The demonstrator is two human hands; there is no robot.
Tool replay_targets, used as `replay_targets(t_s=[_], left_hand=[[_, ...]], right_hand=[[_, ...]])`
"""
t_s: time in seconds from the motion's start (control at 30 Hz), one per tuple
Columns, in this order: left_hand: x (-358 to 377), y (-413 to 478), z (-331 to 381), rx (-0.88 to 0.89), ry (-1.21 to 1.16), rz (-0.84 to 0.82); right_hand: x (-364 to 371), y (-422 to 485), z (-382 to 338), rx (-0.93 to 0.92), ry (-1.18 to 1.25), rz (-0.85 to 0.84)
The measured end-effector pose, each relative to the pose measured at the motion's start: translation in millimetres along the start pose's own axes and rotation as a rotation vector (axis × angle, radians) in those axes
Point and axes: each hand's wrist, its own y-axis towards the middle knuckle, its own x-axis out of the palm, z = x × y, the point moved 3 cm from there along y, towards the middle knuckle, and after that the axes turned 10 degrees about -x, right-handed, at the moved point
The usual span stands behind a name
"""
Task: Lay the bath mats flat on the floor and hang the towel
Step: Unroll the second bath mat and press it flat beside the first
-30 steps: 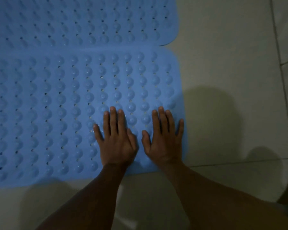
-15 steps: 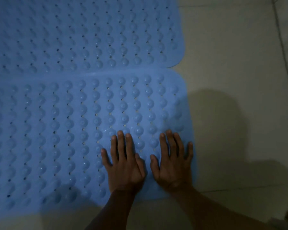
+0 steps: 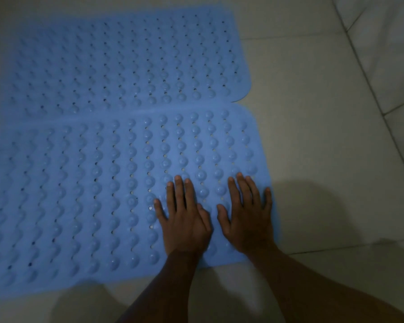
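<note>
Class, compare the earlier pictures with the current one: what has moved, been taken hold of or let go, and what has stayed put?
Nothing on the floor visibly moved. Only the camera view shifted, so more of the far mat shows. Nothing was taken hold of or let go. The left hand and right hand stay pressed flat, fingers straight, on the right end of the near mat. The two mats still lie edge to edge.

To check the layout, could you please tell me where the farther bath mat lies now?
In the head view, the farther bath mat lies flat on the tiled floor at upper left, bordering the nearer mat.
</note>
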Motion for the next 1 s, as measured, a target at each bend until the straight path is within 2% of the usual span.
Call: replay_targets(t_s=[0.27,0.43,0.53,0.7,0.83,1.0], left_hand=[[-9,3,-6,0.043,0.027,-0.036],[-80,8,-14,0.044,0.033,0.010],[-169,15,-11,0.058,0.034,0.081],[-363,36,1,0.017,0.030,0.229],[-527,40,-1,-0.028,0.009,0.327],[-736,27,-38,-0.122,-0.003,0.453]], right_hand=[[-8,0,-8,0.035,-0.001,-0.139],[-66,21,-16,0.000,-0.018,-0.290],[-159,47,-34,-0.002,-0.019,-0.236],[-339,105,-89,-0.082,0.010,-0.156],[-490,138,-149,-0.179,0.001,-0.111],[-670,170,-248,-0.309,0.034,-0.036]])
